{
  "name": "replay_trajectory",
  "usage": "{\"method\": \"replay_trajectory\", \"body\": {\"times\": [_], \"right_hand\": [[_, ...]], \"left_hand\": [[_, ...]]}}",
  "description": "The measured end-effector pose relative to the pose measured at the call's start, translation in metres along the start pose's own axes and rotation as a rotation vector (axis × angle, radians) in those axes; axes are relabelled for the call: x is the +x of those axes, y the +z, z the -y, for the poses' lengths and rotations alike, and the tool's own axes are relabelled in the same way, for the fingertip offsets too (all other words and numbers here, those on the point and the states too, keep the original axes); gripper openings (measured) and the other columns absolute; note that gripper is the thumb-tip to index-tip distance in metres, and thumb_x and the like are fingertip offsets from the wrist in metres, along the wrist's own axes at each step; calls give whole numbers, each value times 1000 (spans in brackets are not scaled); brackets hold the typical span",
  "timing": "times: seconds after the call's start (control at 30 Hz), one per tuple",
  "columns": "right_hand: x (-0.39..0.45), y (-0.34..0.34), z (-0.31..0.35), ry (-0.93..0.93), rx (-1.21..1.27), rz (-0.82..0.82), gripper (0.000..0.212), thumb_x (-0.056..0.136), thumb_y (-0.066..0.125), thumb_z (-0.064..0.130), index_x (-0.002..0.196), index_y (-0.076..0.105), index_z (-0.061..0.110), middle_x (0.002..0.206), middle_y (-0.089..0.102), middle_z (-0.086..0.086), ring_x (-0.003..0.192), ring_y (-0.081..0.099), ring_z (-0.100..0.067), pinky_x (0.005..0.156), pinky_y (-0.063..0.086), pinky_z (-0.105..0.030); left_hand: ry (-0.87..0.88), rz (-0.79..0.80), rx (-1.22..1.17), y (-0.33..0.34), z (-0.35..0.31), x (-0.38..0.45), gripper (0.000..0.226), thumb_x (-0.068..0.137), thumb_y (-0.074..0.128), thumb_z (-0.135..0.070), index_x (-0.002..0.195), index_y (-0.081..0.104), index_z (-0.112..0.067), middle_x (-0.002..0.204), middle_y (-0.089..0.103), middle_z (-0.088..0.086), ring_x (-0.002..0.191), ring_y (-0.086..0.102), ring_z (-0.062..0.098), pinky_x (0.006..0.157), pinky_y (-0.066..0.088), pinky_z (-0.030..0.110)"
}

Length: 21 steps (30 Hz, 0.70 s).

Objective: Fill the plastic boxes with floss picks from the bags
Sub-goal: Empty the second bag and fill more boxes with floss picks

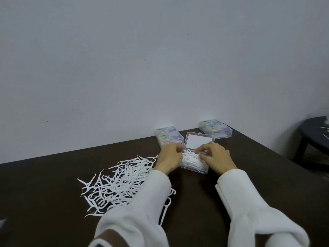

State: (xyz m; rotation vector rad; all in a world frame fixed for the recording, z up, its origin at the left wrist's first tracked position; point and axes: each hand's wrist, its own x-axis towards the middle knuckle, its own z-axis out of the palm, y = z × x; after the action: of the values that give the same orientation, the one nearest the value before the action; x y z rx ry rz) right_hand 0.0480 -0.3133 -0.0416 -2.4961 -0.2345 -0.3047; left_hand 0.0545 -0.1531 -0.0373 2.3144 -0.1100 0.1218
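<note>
Both hands work at the open clear plastic box (194, 163): my left hand (169, 157) pinches white floss picks (191, 156) at its edge, my right hand (216, 155) curls over them. I'd lay picks flat and parallel so the lid (198, 144) closes; the loose pile (121, 180) waits left.

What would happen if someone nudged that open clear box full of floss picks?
The open plastic box would probably slide easily on the smooth dark table, since it looks thin and light. Its raised lid may wobble. The floss picks heaped inside look loose, so some might spill.
</note>
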Motion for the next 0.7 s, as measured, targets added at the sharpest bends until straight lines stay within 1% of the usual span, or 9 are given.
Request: {"method": "replay_trajectory", "body": {"times": [0.1,0.2,0.27,0.3,0.37,0.47,0.57,0.63,0.7], "right_hand": [[-1,-1,1,-6,-27,9,23,88,53,16,99,68,29,117,57,3,113,48,-15,99,25,-37],[-1,-1,3,-36,-31,-8,22,88,54,15,98,68,29,118,57,3,113,49,-14,100,25,-36],[-2,0,6,-73,-24,-29,21,88,55,15,97,67,29,118,58,3,110,51,-14,102,26,-37],[-2,1,9,-100,-19,-36,20,88,55,15,96,68,28,118,58,2,108,52,-14,103,28,-37],[-2,3,16,-153,-3,-28,20,87,55,14,96,69,26,114,59,3,103,53,-14,104,32,-38],[-4,10,28,-262,18,2,18,86,57,16,96,69,26,98,54,9,89,49,-8,92,39,-31],[-10,19,46,-387,34,70,16,84,61,17,96,68,27,90,52,15,88,49,-6,82,37,-23],[-16,25,57,-450,37,139,21,83,62,19,102,66,27,100,59,10,95,53,-8,87,41,-24],[-22,31,67,-456,11,248,31,84,62,27,114,60,29,115,59,7,106,53,-8,95,40,-24]], "left_hand": [[8,9,40,2,2,2,39,86,46,-2,111,70,-20,122,64,2,117,55,23,105,39,37],[41,19,56,-3,-2,-1,46,86,42,0,119,65,-22,128,61,3,124,49,24,109,33,41],[54,12,12,-10,-5,-5,48,88,40,2,126,60,-19,135,55,4,129,44,23,110,32,32],[56,8,-19,-15,-5,-7,47,90,41,2,129,58,-17,136,53,4,128,44,22,107,32,26],[76,29,-58,-27,-1,-13,42,91,45,0,128,57,-16,134,55,4,123,50,17,100,37,24],[119,84,-39,-50,10,-29,33,92,51,-4,120,62,-16,119,65,0,110,57,10,89,41,17],[130,58,0,-71,30,-52,29,92,54,-6,116,64,-18,109,68,-4,101,60,7,82,43,11],[127,33,19,-83,47,-69,25,92,56,-7,113,65,-17,104,68,-5,94,61,3,75,43,4],[107,43,60,-95,64,-84,24,91,58,-9,112,65,-18,103,68,-6,91,59,-1,72,41,1]]}}
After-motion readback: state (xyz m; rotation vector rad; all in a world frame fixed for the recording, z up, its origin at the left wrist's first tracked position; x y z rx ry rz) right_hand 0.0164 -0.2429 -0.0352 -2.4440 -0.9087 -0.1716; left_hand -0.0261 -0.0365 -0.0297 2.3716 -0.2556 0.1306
